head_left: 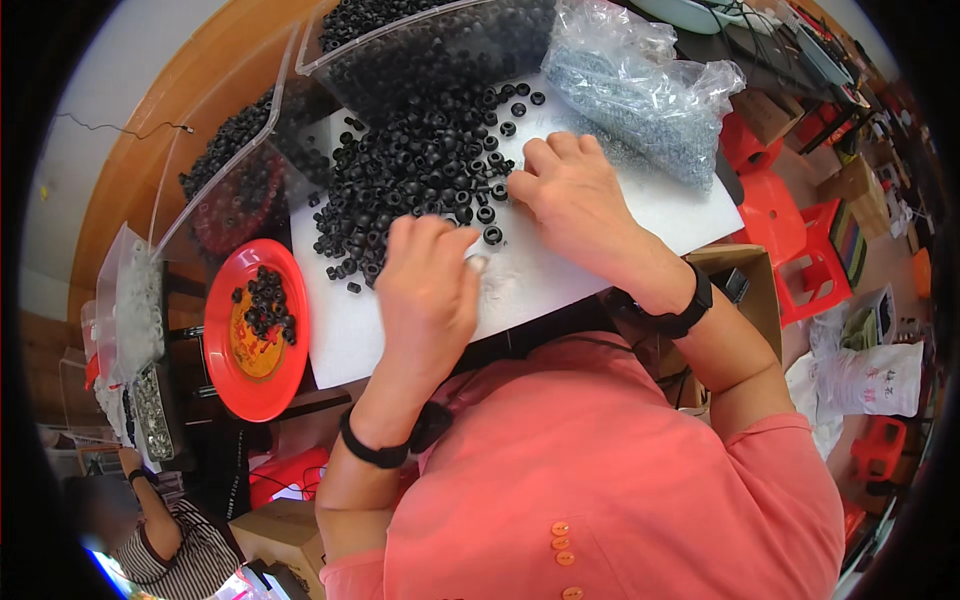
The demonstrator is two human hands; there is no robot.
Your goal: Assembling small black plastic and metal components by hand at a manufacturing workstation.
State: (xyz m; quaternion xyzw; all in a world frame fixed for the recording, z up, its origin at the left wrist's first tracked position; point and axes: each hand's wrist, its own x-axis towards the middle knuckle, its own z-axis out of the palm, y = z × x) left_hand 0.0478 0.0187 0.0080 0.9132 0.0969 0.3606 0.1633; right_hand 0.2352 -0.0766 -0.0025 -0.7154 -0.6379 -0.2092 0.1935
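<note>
A heap of small black ring-like plastic pieces [420, 165] lies on a white board [540, 285]. At the heap's near edge, my left hand [425, 290] is closed, its fingers bent down towards the pieces. A small pale bit shows by its thumb, and what the fingertips hold, if anything, is hidden. My right hand [575, 195] is closed with curled fingers at the heap's right edge, beside several loose black pieces. Its fingertips are also out of sight. A red plate [222, 345] with some black pieces stands left of the board.
Clear bins [290, 130] of black pieces stand behind and left. A clear bag [650, 95] of small bluish pieces rests on the board's far right. Red stools [815, 290] and a cardboard box [760, 290] are to the right. Another person [165, 540] is at lower left.
</note>
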